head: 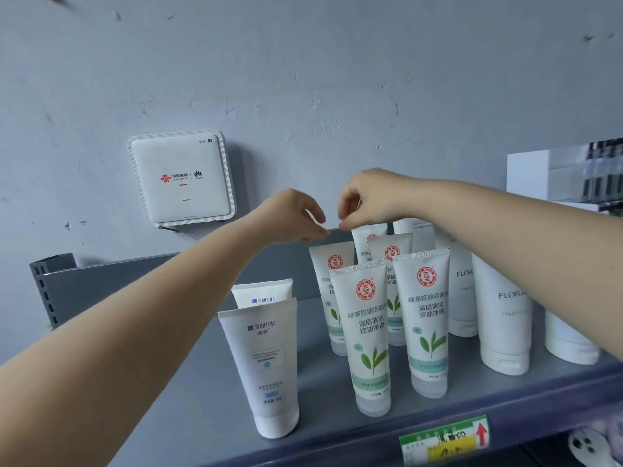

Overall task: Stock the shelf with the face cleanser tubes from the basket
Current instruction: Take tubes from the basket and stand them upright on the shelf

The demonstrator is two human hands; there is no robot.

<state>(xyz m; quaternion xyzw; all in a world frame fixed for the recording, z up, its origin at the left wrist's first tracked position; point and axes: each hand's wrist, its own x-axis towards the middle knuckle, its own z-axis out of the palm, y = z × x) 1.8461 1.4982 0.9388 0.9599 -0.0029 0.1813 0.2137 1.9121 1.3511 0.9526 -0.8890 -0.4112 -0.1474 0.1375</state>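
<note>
Several white green-tea cleanser tubes (369, 335) stand cap-down in rows on the grey shelf (188, 399). My right hand (371, 197) reaches over them from the right, and its curled fingertips pinch the top corner of the rearmost green-tea tube (371, 230). My left hand (290, 217) hovers just left of it above the shelf's back edge, fingers curled with the tips together and nothing visible in them. Two Manting tubes (266, 362) stand at the left, and plain white Flora tubes (505, 318) at the right. The basket is out of view.
A white WiFi router (182, 178) hangs on the grey wall behind the shelf. A white display box (566, 176) stands at the far right. A green and yellow price label (445, 439) sits on the shelf's front edge. The left part of the shelf holds nothing.
</note>
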